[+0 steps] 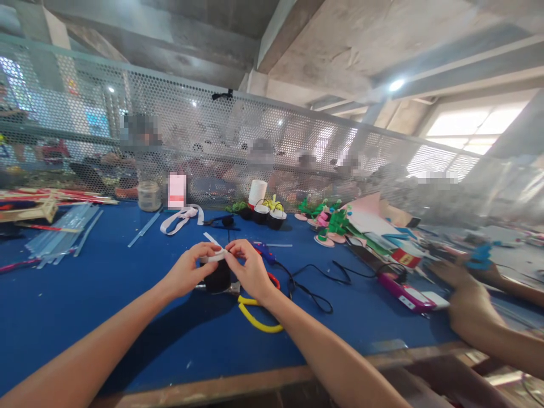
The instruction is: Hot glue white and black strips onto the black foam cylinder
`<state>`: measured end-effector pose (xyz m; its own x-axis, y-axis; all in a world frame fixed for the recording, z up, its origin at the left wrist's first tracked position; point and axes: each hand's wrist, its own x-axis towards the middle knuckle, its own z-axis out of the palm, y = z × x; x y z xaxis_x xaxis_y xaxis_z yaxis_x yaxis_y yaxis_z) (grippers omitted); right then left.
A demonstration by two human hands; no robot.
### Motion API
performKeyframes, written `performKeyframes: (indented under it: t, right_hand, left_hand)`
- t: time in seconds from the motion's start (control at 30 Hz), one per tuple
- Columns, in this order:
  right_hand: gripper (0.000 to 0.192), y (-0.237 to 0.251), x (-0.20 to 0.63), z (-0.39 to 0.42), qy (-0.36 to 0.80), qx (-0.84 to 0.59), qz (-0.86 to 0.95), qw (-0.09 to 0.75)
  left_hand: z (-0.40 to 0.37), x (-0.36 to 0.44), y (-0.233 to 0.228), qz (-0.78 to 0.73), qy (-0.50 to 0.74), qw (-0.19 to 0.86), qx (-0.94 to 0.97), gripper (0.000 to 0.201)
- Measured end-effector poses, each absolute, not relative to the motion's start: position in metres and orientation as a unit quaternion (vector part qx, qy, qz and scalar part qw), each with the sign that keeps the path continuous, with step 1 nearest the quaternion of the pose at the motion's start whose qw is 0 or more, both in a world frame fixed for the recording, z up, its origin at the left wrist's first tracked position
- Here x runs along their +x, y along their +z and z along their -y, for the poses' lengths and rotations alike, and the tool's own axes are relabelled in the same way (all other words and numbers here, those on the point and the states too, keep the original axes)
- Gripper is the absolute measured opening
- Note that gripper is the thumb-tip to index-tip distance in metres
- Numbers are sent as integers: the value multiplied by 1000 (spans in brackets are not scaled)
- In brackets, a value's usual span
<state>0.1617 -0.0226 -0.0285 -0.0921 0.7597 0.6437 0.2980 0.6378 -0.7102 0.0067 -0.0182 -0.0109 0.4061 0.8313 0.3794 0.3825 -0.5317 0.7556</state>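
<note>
Far to the left of the fingers, clear plastic strips lie spread on the blue table, with a glass jar behind them near the mesh screen. A white ribbon lies between the jar and the hands.

The left hand has its fingers curled closed around the left side of a small black cup, the thumb and forefinger pinching a white band at the cup's rim. The cup sits between the two hands, just above the table. The right hand meets it from the other side, its fingertips pinched shut on the same band, touching the left fingertips. A loose end of the band sticks up just behind the fingers.

Under the right wrist lies a yellow loop, and a black cord trails off to the right. Beyond the fingers stand two more black cups and a white tube. Further right sit green and pink craft pieces, a pink device, and another person's hand at the table edge.
</note>
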Motion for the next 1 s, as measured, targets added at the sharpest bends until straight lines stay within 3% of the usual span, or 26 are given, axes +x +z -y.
performKeyframes:
  t: [0.2,0.5,0.63,0.87,1.0]
  right_hand:
    - [10,-28,164,17,252,-404,657,584]
    - [16,-25,172,-2,480,-458,465,587]
    - [14,-6,168,-16,495,-455,521,526]
    - [13,28,127,-48,376,-363,738,427]
    - [31,24,121,-57,308,-411,821,249]
  left_hand:
    - [16,4,-10,-400,379,365,750,17]
    - [15,5,-12,-413,392,412,711,16]
    - [19,7,-13,-402,387,430,710,14]
    - [20,6,-12,-367,398,511,668,21]
    - [19,6,-13,-339,388,542,664,20]
